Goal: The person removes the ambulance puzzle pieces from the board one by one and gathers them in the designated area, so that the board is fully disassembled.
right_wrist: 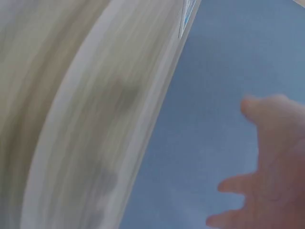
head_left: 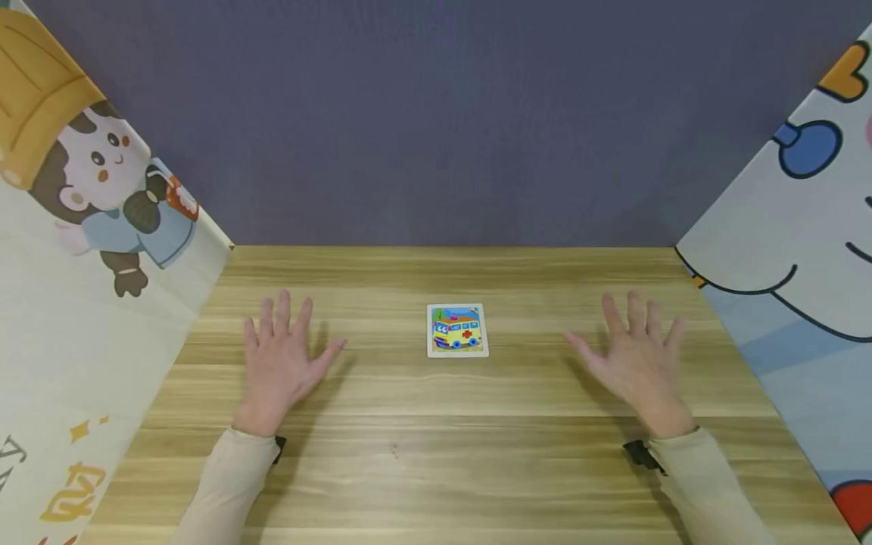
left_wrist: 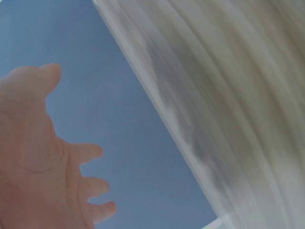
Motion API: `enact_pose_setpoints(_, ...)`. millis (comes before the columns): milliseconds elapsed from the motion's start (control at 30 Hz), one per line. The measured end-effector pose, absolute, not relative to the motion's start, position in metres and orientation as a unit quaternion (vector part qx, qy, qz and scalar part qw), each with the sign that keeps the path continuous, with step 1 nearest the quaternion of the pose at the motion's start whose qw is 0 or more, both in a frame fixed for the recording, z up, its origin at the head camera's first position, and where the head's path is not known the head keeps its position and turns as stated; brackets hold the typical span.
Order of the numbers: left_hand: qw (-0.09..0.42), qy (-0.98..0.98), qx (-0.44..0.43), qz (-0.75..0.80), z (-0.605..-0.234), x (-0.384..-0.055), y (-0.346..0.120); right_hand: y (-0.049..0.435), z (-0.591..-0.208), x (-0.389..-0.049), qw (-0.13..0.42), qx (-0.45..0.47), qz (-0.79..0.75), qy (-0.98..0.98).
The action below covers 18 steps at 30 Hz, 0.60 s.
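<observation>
A square white-bordered picture puzzle or card [head_left: 458,331] showing a yellow ambulance lies flat in the middle of the wooden table. To its left, my left hand [head_left: 281,363] is spread with its fingers apart, holding nothing. On the other side my right hand [head_left: 640,363] is spread the same way, also with nothing in it. Neither hand touches the picture. In the left wrist view the left palm [left_wrist: 33,157] shows with thumb and fingers extended. The right hand [right_wrist: 276,167] appears at the right wrist view's edge, its thumb held out.
The wood-grain table [head_left: 436,469] meets a dark blue-grey wall [head_left: 450,121] at its back edge. Side panels with cartoon prints rise on the left [head_left: 68,333] and the right [head_left: 749,227]. A small dark mark [head_left: 393,448] shows on the tabletop.
</observation>
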<state>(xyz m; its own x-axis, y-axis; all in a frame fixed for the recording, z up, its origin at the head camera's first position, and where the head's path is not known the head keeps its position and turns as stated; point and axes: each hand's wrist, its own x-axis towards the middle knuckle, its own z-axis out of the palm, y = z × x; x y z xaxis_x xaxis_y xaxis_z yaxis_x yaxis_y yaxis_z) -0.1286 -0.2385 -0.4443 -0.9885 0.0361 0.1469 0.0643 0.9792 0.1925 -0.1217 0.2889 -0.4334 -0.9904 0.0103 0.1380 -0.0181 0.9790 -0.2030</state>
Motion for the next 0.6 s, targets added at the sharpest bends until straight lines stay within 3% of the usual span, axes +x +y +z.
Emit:
enact_pose_setpoints(233,0.014,-0.985,-0.07,-0.156,-0.449,-0.136,-0.214,0.261,-0.435,-0.135,0.133,0.031,0.253,-0.958)
enact_pose_setpoints(600,-0.027,-0.935,-0.121,-0.333,-0.455,-0.156,-0.163,0.219,-0.444,-0.158,0.08,0.058,0.343,-0.934)
